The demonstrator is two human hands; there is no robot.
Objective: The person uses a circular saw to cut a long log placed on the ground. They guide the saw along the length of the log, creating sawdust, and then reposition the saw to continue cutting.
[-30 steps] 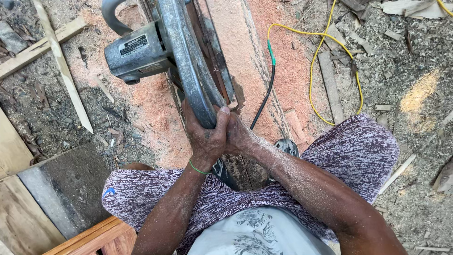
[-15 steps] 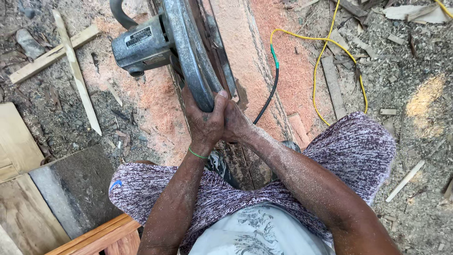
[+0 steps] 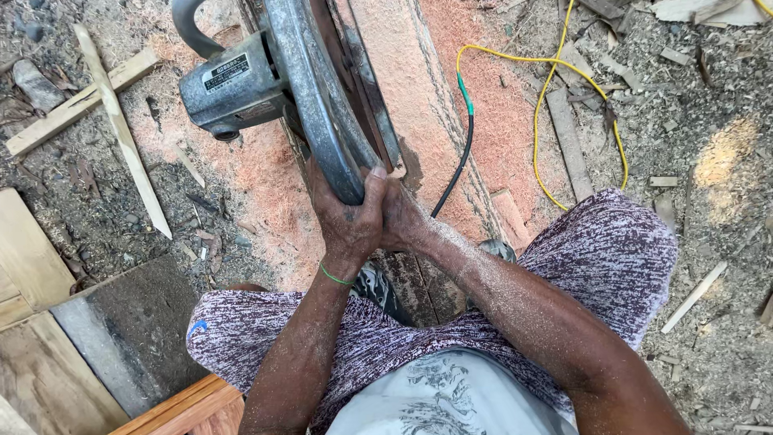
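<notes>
Gripping the circular saw (image 3: 266,89) by its curved guard, both the left hand (image 3: 348,221) and right hand (image 3: 403,217) seem mid-cut along the reddish plank (image 3: 411,89), needing steady forward pressure.

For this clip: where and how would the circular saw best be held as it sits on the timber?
Probably where both hands meet: the near end of the circular saw, left hand and right hand wrapped on the curved metal guard's rim. Come from the sitter's side; the motor housing juts left, and a loop handle sits at its far end.

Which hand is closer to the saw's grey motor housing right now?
Left. The left hand grips the saw's curved metal guard just below the motor housing; the right hand is clasped against it on the far side.
</notes>
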